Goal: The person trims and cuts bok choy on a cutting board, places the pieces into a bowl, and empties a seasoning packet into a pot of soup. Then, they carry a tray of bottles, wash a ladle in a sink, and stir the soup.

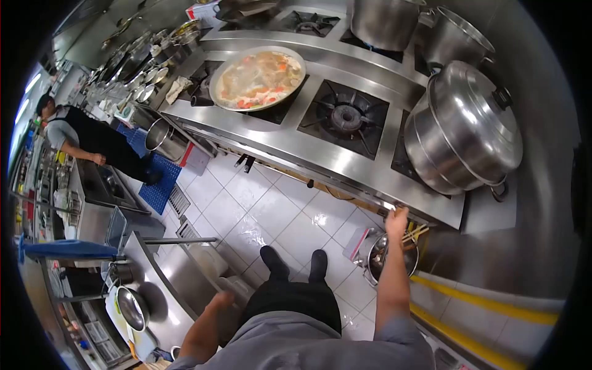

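Note:
My right hand (396,222) reaches to the front edge of the stove (345,161), near its right end. Its fingers are closed there, and what they grip, if anything, is hidden. Just below that hand a metal pot (375,256) stands on the floor with wooden sticks (416,234) poking out of it. My left hand (222,301) hangs low by the steel counter (179,290), its fingers smeared and hard to read. On the stove a wide pan (256,77) holds a pale, steaming stew with red pieces. Right of the pan is a bare burner (346,117).
A large lidded steamer pot (462,132) sits at the stove's right end, with tall pots (385,24) behind. A co-worker (86,135) stands at the left by a sink (105,179). A metal bowl (132,307) rests at lower left. Yellow rails (487,302) run at lower right.

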